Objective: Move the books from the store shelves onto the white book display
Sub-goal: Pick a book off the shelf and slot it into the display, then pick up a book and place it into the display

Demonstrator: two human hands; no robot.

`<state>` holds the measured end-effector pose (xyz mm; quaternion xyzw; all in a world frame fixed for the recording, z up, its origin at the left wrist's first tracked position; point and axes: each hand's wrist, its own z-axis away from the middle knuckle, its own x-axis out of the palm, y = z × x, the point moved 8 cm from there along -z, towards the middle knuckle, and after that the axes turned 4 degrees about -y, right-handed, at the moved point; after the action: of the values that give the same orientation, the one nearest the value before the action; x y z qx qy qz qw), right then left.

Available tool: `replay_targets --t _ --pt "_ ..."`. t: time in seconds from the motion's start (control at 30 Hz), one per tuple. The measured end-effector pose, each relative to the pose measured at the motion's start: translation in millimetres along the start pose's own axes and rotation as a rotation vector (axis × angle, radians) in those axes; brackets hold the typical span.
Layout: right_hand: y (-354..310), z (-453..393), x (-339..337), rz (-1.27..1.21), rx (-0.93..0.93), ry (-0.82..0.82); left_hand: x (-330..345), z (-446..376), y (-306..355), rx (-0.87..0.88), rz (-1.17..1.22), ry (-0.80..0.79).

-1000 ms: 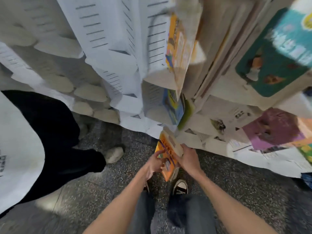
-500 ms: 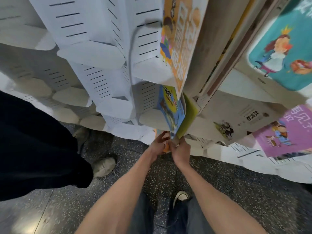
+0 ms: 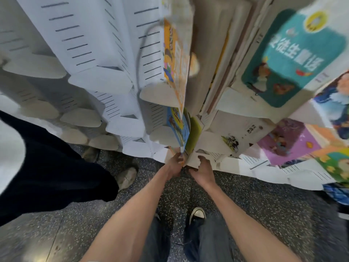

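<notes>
Head view: both hands, left hand point(image 3: 174, 165) and right hand point(image 3: 203, 170), fingers curled on orange book point(image 3: 181, 161) at white book display point(image 3: 120, 125)'s bottom pocket

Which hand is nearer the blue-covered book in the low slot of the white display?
Left. The left hand pinches an orange book just under the blue-covered book; the right hand sits lower, further to the side.

White book display point(image 3: 88, 42) with slotted panels and rounded ledges, rising from a dark speckled floor point(image 3: 264, 201). On its ledges: an orange-covered book point(image 3: 174, 59) above a blue-covered book point(image 3: 178, 129), a teal-covered book point(image 3: 294, 57) to the right, a white book point(image 3: 239, 133) and a purple book point(image 3: 287, 140) lower down. On the floor: a black-and-white sneaker point(image 3: 197, 214) and a grey shoe point(image 3: 125, 176)
</notes>
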<state>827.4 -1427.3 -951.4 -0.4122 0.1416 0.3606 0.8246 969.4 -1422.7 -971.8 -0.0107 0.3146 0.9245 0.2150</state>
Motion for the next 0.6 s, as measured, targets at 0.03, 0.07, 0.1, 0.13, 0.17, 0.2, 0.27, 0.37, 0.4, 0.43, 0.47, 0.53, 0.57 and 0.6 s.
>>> replay_targets --t 0.03,0.07,0.1,0.13,0.17,0.2,0.27,0.37,0.4,0.43,0.47,0.53,0.57,0.6 --pt "3 10 -8 0.035 0.024 -0.031 2 13 2 -0.025 -0.013 0.02" --pt "2 23 -17 0.068 0.034 -0.068 2 28 6 -0.045 -0.046 0.042" --pt "1 37 -26 0.107 0.028 -0.108 2 46 11 -0.06 -0.107 0.053" --pt "-4 54 -37 0.152 0.011 -0.146 2 63 17 -0.061 -0.189 0.056" --pt "-9 73 -50 0.191 -0.009 -0.176 2 83 28 -0.049 -0.28 0.052" --pt "-13 92 -64 0.225 -0.027 -0.195 3 104 39 -0.026 -0.361 0.05" --pt "-22 130 -97 0.277 -0.05 -0.199 6 149 67 0.036 -0.482 0.053" --pt "-38 186 -146 0.285 -0.079 -0.167 8 210 103 0.088 -0.659 0.073" --pt "-42 205 -161 0.287 -0.079 -0.149 11 228 115 0.119 -0.704 0.084" --pt "-46 222 -177 0.296 -0.091 -0.126 14 246 130 0.174 -0.733 0.101" --pt "-49 241 -192 0.297 -0.094 -0.104 19 263 144 0.234 -0.751 0.105" --pt "-48 276 -219 0.268 -0.084 -0.052 32 293 170 0.335 -0.795 0.101" --pt "-46 295 -231 0.258 -0.069 -0.019 40 306 181 0.377 -0.824 0.095" --pt "-42 315 -244 0.254 -0.051 0.018 49 318 192 0.422 -0.856 0.088"
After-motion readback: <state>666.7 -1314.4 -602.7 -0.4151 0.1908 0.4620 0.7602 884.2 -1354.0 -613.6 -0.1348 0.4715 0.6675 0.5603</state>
